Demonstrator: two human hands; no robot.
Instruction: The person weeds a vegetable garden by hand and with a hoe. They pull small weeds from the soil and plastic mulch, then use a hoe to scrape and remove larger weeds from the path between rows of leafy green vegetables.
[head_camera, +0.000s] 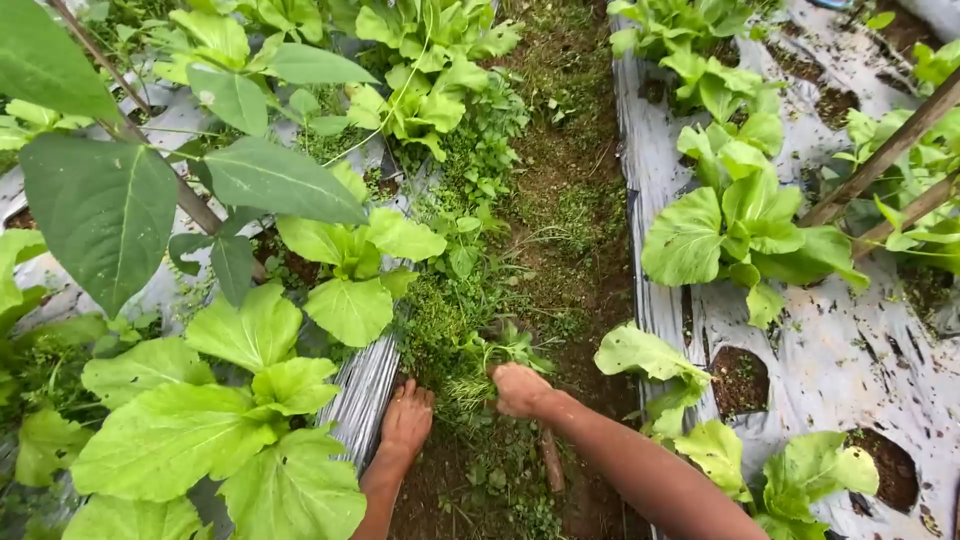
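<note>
Between the plastic-covered beds (660, 150), right hand (520, 388) fists a weed tuft (495, 355); left hand (407, 420) presses flat, fingers together, beside it. Weeding appears underway; pulling needs a firm upward tug.

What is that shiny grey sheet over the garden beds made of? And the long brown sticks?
The shiny silver-grey sheet over the beds looks like thin plastic film: it gleams, wrinkles, and has round holes cut for the plants. The long brown sticks look like bamboo or wood, with a dull, rough surface, though I cannot tell which. The right hand grips a small green weed tuft.
</note>
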